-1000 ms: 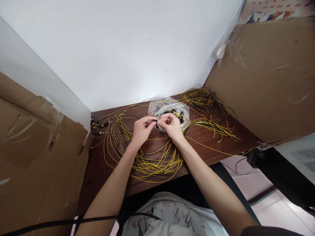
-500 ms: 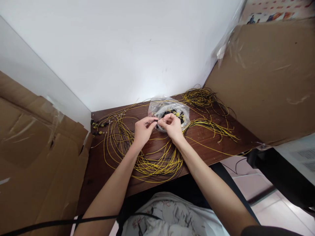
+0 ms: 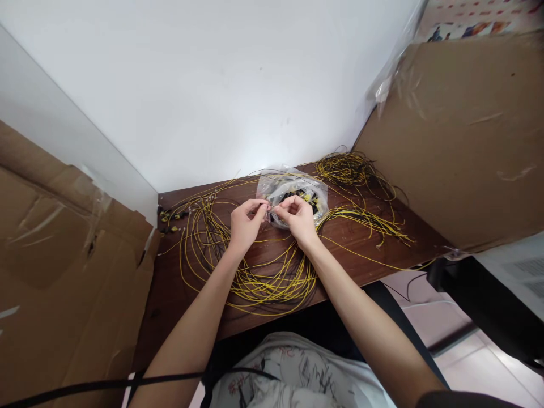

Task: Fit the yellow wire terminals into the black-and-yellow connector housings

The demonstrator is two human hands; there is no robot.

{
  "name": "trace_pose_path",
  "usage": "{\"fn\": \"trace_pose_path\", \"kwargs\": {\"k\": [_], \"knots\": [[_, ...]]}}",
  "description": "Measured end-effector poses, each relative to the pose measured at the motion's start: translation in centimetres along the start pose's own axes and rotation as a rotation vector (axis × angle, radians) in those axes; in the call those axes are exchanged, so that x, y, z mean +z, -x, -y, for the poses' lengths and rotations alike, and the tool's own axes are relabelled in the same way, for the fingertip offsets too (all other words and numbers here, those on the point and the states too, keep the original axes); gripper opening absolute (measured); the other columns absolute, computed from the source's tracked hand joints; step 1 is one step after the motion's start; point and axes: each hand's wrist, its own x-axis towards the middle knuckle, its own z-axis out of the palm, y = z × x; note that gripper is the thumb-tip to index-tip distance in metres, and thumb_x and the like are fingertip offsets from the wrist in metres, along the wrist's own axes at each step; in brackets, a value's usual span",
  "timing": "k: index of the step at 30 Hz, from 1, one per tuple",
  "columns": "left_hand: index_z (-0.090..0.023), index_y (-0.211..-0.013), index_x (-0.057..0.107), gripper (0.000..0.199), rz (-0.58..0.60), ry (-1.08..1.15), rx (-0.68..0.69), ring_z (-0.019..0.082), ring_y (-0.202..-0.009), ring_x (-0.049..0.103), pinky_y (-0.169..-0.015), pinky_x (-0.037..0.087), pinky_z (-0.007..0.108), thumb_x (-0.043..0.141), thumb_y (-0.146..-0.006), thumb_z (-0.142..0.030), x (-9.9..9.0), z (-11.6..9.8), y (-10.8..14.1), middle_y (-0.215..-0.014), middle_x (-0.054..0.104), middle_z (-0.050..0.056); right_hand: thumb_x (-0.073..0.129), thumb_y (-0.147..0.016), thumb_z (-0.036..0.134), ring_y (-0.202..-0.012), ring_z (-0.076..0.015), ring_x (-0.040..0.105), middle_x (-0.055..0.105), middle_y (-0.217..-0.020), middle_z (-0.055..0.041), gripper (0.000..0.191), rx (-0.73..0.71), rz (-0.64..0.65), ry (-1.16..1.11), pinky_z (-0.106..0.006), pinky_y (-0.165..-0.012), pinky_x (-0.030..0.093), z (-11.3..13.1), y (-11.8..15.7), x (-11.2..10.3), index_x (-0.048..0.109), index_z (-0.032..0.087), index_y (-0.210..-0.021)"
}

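My left hand (image 3: pixel 247 222) is closed in a pinch in front of the clear plastic bag (image 3: pixel 264 182). Thumb and forefinger cover most of what they hold, which is too small to name. Facing it, my right hand (image 3: pixel 298 217) also pinches, its fingertips a short gap away; its grip is hidden too. Inside the bag lie several small black and yellow parts (image 3: pixel 312 199). Beneath my forearms a large loop of yellow and black wires (image 3: pixel 272 289) spreads over the brown table (image 3: pixel 361 262).
A tangled wire coil (image 3: pixel 344 167) lies at the back right, with loose wire ends (image 3: pixel 374 221) before it. Small black-yellow parts (image 3: pixel 172 216) sit at the left edge. Cardboard stands at left (image 3: pixel 63 272) and right (image 3: pixel 463 147); a white wall (image 3: pixel 238 85) rises behind.
My left hand has shifted slightly left, so the fingertips of both hands are a little farther apart. The dark piece that showed between them is now mostly hidden.
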Motion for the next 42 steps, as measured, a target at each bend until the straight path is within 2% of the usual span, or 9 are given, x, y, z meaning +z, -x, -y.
{"fn": "trace_pose_path", "kwargs": {"k": [9, 24, 30, 35, 42], "knots": [[-0.012, -0.072, 0.066, 0.018, 0.060, 0.015, -0.078, 0.007, -0.046, 0.047, -0.044, 0.038, 0.018, 0.063, -0.072, -0.030, -0.1, -0.3, 0.0, -0.063, 0.064, 0.003, 0.070, -0.060, 0.028, -0.053, -0.0115, 0.050, 0.055, -0.061, 0.0031, 0.021, -0.015, 0.038, 0.015, -0.026, -0.055, 0.042, 0.4, 0.1, 0.0, 0.052, 0.019, -0.067], [-0.011, -0.072, 0.065, 0.019, 0.077, 0.072, -0.120, 0.007, -0.049, 0.048, -0.042, 0.032, 0.018, 0.064, -0.071, -0.030, 0.0, 0.0, 0.0, -0.064, 0.063, 0.004, 0.071, -0.062, 0.030, -0.055, -0.0126, 0.054, 0.058, -0.061, 0.0023, 0.022, -0.032, 0.093, 0.016, -0.026, -0.056, 0.044, 0.2, 0.1, 0.0, 0.054, 0.019, -0.068], [-0.011, -0.072, 0.065, 0.019, 0.082, 0.127, -0.209, 0.005, -0.045, 0.043, -0.040, 0.030, 0.016, 0.064, -0.069, -0.029, 0.1, -0.4, 0.1, -0.063, 0.061, 0.003, 0.065, -0.067, 0.024, -0.055, -0.0130, 0.054, 0.059, -0.061, 0.0018, 0.012, -0.102, 0.106, 0.151, -0.026, -0.057, 0.043, 0.4, 0.3, -0.1, 0.054, 0.019, -0.068], [-0.011, -0.072, 0.066, 0.021, 0.084, 0.155, -0.242, 0.005, -0.046, 0.041, -0.039, 0.029, 0.015, 0.067, -0.067, -0.032, -0.1, -0.8, 0.2, -0.063, 0.060, 0.003, 0.058, -0.073, 0.019, -0.055, -0.0120, 0.049, 0.058, -0.064, 0.0015, 0.006, -0.252, 0.080, 0.364, -0.025, -0.056, 0.039, 1.1, 0.8, 0.1, 0.055, 0.019, -0.067], [-0.011, -0.070, 0.065, 0.022, 0.105, 0.214, -0.367, 0.004, -0.047, 0.038, -0.039, 0.026, 0.013, 0.067, -0.064, -0.031, -0.2, -1.3, 0.1, -0.063, 0.059, 0.003, 0.056, -0.075, 0.020, -0.058, -0.0124, 0.050, 0.058, -0.065, 0.0015, 0.009, -0.296, 0.089, 0.395, -0.025, -0.058, 0.039, 1.6, 1.0, 0.2, 0.055, 0.019, -0.066]]}}
